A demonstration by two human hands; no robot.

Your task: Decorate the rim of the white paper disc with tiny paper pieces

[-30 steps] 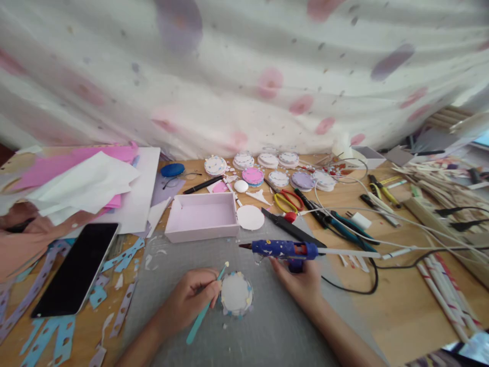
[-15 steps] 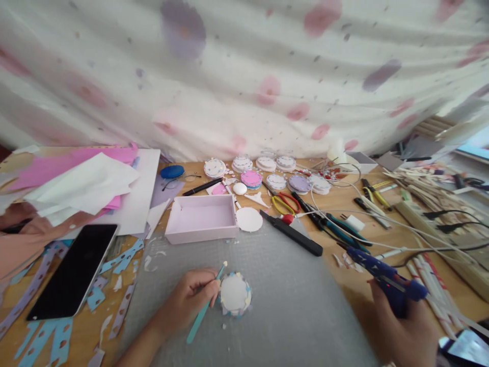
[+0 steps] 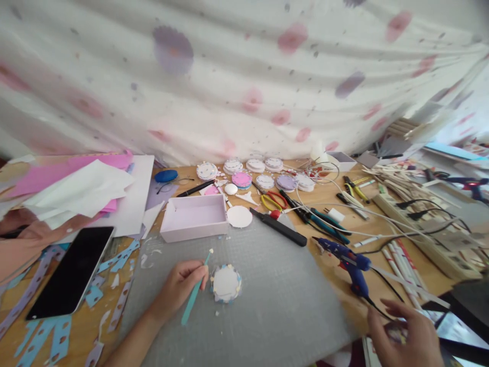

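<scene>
My left hand is closed round a slim teal stick tool whose tip points up, just left of a small white round disc with dotted trim on the grey mat. My right hand hovers at the lower right edge with fingers spread and blurred, holding nothing I can see. A blue glue gun lies on the table just above that hand, its black cord trailing toward it.
A shallow lilac box, a white paper circle, a black knife, red-yellow scissors, pliers and decorated discs lie behind the mat. A black phone and paper scraps sit left. Cables and sticks crowd the right.
My right hand carried the glue gun from the mat to the right, set it on the table and let go. The view swung right. My left hand kept the stick by the disc.
</scene>
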